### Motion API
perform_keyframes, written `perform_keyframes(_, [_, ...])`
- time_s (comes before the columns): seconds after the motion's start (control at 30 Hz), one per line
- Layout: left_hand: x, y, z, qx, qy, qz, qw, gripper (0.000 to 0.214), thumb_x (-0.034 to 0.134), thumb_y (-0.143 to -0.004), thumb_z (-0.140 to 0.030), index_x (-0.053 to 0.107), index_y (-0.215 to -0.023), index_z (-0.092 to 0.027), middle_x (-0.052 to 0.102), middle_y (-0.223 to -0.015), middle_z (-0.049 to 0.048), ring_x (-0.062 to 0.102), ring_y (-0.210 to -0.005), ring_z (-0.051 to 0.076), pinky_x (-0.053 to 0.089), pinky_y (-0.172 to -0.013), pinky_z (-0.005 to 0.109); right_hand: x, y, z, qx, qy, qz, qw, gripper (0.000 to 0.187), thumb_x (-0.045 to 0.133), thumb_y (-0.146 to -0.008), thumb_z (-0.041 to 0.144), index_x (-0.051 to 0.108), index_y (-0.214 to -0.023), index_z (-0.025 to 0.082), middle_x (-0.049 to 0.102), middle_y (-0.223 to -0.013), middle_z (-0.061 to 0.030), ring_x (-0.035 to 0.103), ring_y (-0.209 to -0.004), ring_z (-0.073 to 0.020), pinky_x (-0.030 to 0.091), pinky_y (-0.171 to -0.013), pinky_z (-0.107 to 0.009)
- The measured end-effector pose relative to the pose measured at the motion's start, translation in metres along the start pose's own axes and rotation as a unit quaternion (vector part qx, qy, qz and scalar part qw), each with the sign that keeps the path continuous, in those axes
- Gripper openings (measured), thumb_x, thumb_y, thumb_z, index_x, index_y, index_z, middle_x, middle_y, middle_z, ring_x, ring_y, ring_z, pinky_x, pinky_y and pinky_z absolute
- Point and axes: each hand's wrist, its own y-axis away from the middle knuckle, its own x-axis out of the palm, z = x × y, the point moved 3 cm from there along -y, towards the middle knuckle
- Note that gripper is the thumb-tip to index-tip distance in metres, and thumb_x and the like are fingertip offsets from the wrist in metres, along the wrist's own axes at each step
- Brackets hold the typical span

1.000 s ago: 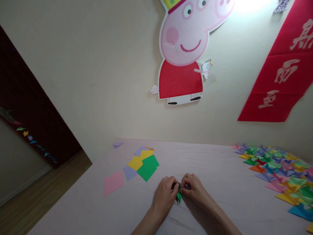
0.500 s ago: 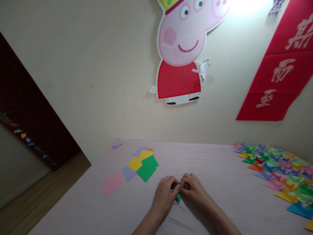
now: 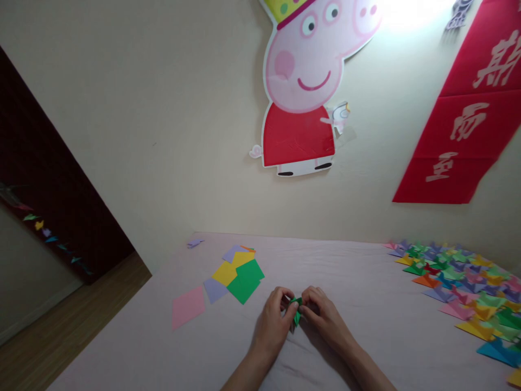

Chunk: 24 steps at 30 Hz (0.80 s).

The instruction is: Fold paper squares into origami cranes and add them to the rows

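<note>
Between my hands, a small piece of folded green paper is held just above the pale pink sheet. Its pointed end faces down toward me. My left hand pinches it from the left, thumb over the front. From the other side, my right hand grips its upper right part with thumb and bent fingers. The fingers cover much of the paper's middle and edges.
Square paper sheets in green, yellow and pink lie to the left. A folded purple piece sits at the far left corner. Rows of folded paper cranes fill the right side. Behind stands a wall.
The green paper has turned slightly and risen a little, showing more of its upper part. My left fingers have lifted and curved away a bit; both hands stay on the paper.
</note>
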Motion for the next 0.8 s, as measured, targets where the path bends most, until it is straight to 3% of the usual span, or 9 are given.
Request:
perform_keyframes(0.1, [0.011, -0.001, 0.009, -0.066, 0.144, 0.005, 0.987, 0.035, 0.054, -0.088, -0.031, 0.048, -0.120, -0.018, 0.061, -0.124, 0.0134, 0.061, -0.106, 0.020, 0.049, -0.087, 0.031, -0.003, -0.002, 0.000, -0.011, -0.023, -0.050, 0.998, 0.015, 0.053, -0.084, 0.028, 0.051, -0.070, 0.023, 0.057, -0.077, -0.0019, 0.052, -0.079, -0.0210, 0.043, -0.074, -0.033])
perform_keyframes(0.23, [0.028, -0.002, 0.010, -0.157, 0.294, -0.008, 0.943, 0.060, 0.060, -0.077, -0.021, 0.037, -0.132, -0.017, 0.038, -0.148, 0.0201, 0.055, -0.120, 0.025, 0.052, -0.085, 0.030, -0.004, -0.002, -0.002, -0.017, -0.029, -0.080, 0.996, 0.016, 0.052, -0.086, 0.030, 0.053, -0.072, 0.023, 0.059, -0.079, -0.0031, 0.052, -0.081, -0.0216, 0.044, -0.075, -0.034])
perform_keyframes(0.37, [0.035, 0.001, 0.002, -0.192, 0.354, 0.015, 0.915, 0.062, 0.066, -0.074, -0.037, 0.045, -0.127, -0.013, 0.056, -0.130, 0.0190, 0.064, -0.104, 0.024, 0.054, -0.081, 0.031, -0.002, 0.000, -0.003, -0.021, -0.034, -0.105, 0.994, 0.016, 0.050, -0.088, 0.031, 0.054, -0.074, 0.023, 0.061, -0.083, -0.0039, 0.053, -0.084, -0.0221, 0.043, -0.078, -0.036])
perform_keyframes(0.47, [0.035, 0.002, -0.004, -0.179, 0.357, 0.048, 0.916, 0.059, 0.065, -0.074, -0.053, 0.057, -0.114, -0.010, 0.067, -0.108, 0.0168, 0.068, -0.091, 0.025, 0.053, -0.076, 0.034, 0.000, 0.000, -0.003, -0.019, -0.038, -0.100, 0.994, 0.015, 0.050, -0.087, 0.030, 0.054, -0.074, 0.024, 0.060, -0.083, -0.0039, 0.053, -0.086, -0.0224, 0.043, -0.078, -0.036])
perform_keyframes(0.8, [0.037, -0.002, 0.002, -0.160, 0.332, 0.046, 0.928, 0.053, 0.069, -0.069, -0.050, 0.063, -0.106, -0.012, 0.070, -0.094, 0.0106, 0.068, -0.081, 0.023, 0.054, -0.071, 0.033, 0.008, 0.002, -0.006, -0.017, 0.002, -0.093, 0.996, 0.015, 0.050, -0.088, 0.026, 0.052, -0.073, 0.024, 0.058, -0.078, -0.0027, 0.052, -0.081, -0.0219, 0.043, -0.077, -0.036])
